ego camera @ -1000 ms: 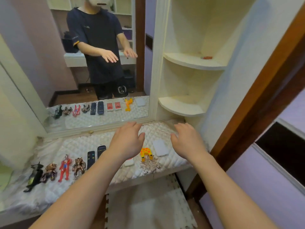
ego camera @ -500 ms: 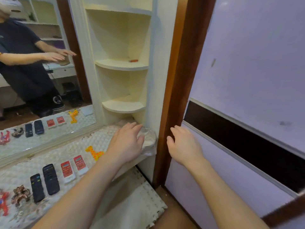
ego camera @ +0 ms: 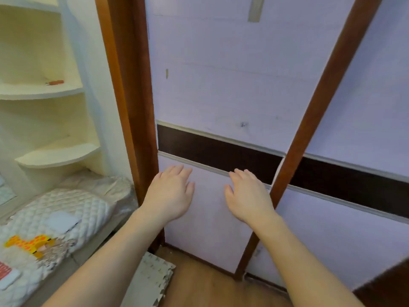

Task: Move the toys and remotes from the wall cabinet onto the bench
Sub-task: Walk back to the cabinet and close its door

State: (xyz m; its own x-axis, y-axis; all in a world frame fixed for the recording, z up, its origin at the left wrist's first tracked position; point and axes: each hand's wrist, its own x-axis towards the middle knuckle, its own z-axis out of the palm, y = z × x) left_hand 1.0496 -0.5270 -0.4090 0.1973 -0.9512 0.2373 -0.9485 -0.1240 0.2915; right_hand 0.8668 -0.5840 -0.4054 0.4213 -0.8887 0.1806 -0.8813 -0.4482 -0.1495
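- Both hands were empty, fingers straight and loosely spread: left hand and right hand side by side at centre frame.
- Behind them, a lilac door filled the centre and right.
- Cream corner shelves stood at upper left.
- A quilted bench lay at lower left.
- On it rested a yellow spotted toy and a white remote.
- A small red item sat on a shelf.

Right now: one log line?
left grip: empty, fingers straight; right grip: same; facing lilac cabinet door; yellow giraffe toy on white quilted bench

Head cam, aimed fwd/down, close to lilac door, bench far left
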